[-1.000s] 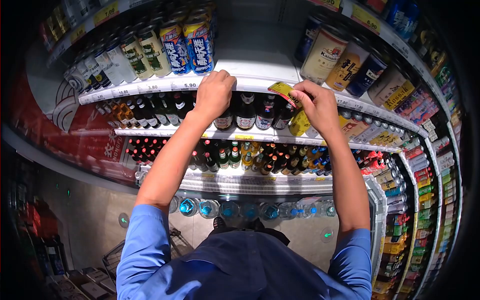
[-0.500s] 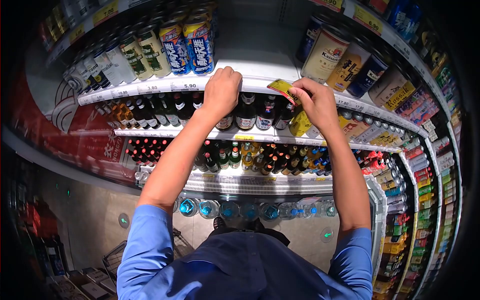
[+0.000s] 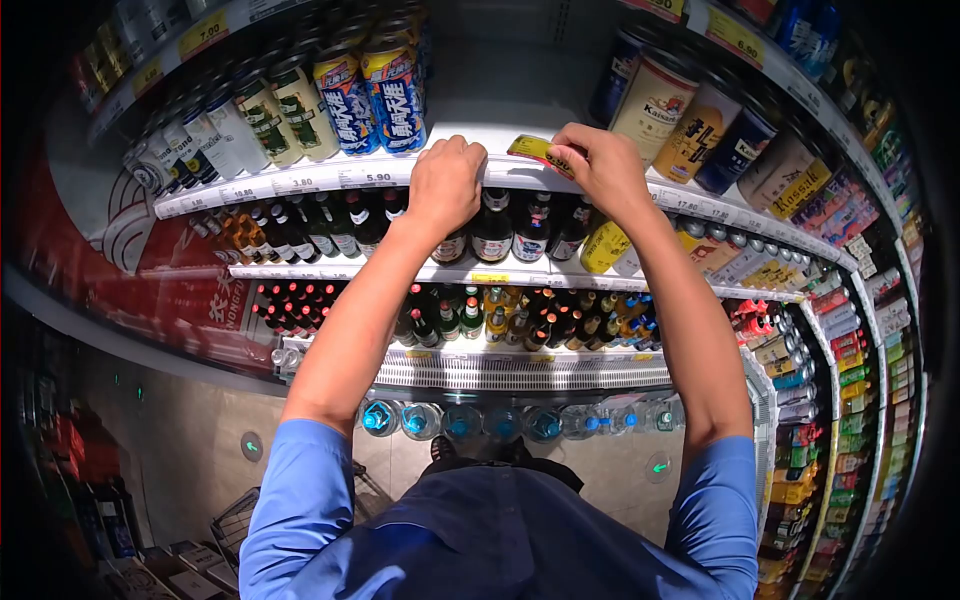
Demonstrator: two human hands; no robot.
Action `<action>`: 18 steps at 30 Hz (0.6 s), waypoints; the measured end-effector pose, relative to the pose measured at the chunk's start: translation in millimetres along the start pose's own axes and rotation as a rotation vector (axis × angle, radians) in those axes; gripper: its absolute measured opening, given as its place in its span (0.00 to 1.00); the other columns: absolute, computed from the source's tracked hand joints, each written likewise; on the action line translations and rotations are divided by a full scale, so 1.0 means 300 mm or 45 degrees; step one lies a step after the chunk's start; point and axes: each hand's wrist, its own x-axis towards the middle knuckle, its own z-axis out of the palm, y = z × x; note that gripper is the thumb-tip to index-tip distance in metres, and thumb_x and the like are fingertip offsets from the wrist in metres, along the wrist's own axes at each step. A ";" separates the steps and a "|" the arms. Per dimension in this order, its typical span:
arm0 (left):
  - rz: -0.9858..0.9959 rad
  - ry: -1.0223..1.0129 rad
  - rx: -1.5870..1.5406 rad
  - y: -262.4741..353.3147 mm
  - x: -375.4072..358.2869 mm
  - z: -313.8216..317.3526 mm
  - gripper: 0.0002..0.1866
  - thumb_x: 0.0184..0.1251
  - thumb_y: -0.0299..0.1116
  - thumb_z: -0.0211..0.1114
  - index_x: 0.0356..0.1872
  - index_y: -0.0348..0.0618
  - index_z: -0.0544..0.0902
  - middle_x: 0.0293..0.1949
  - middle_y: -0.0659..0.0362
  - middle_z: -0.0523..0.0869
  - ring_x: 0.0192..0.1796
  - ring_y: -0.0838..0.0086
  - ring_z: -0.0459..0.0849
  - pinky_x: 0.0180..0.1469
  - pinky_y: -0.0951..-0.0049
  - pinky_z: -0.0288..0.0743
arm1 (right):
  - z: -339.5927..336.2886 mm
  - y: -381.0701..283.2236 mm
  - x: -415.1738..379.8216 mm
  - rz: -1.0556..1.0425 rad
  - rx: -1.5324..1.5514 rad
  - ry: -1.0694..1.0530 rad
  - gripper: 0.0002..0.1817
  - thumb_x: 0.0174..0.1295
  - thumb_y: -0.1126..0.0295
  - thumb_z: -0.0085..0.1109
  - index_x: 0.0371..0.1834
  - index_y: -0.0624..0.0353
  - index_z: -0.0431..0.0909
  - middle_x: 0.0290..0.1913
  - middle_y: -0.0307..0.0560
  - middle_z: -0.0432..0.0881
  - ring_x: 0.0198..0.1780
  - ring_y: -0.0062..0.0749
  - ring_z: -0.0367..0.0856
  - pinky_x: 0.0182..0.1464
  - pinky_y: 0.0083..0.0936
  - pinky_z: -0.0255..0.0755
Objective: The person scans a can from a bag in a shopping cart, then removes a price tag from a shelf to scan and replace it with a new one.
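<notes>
My left hand (image 3: 446,187) is closed with its fingers curled over the white front edge of the shelf (image 3: 335,178), right of the 5.90 label. In my right hand (image 3: 603,170) a small yellow and red price tag (image 3: 530,148) is pinched between thumb and fingers, over the same shelf edge. Blue and yellow drink cans (image 3: 394,100) stand on the shelf just left of my left hand. To the right of my right hand is a tall cream Kaiser can (image 3: 655,112). Dark beer bottles (image 3: 492,228) line the shelf below both hands.
More small bottles (image 3: 470,315) fill the lowest shelf above a white vent grille (image 3: 480,370). Large clear water bottles (image 3: 420,420) stand in a row on the floor by my feet. Drink shelves curve away at the right, and a wire cart (image 3: 235,520) is at lower left.
My right hand has moved left with the price tag, bringing it nearer my left hand and turning it flatter against the shelf edge. My left hand stays at the edge.
</notes>
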 end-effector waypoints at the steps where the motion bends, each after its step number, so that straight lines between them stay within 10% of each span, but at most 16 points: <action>1: -0.018 -0.014 -0.028 0.000 -0.002 -0.007 0.11 0.52 0.21 0.68 0.38 0.41 0.82 0.37 0.51 0.82 0.46 0.52 0.82 0.49 0.54 0.76 | 0.008 0.002 0.009 -0.013 -0.015 -0.003 0.09 0.66 0.60 0.66 0.39 0.52 0.86 0.31 0.49 0.87 0.36 0.52 0.85 0.38 0.44 0.75; 18: 0.024 -0.020 -0.160 -0.027 -0.020 -0.028 0.13 0.53 0.20 0.68 0.42 0.41 0.82 0.39 0.51 0.82 0.46 0.52 0.83 0.49 0.55 0.77 | 0.107 0.023 0.100 -0.075 -0.185 -0.105 0.08 0.64 0.60 0.68 0.40 0.50 0.88 0.32 0.50 0.88 0.38 0.52 0.87 0.42 0.45 0.77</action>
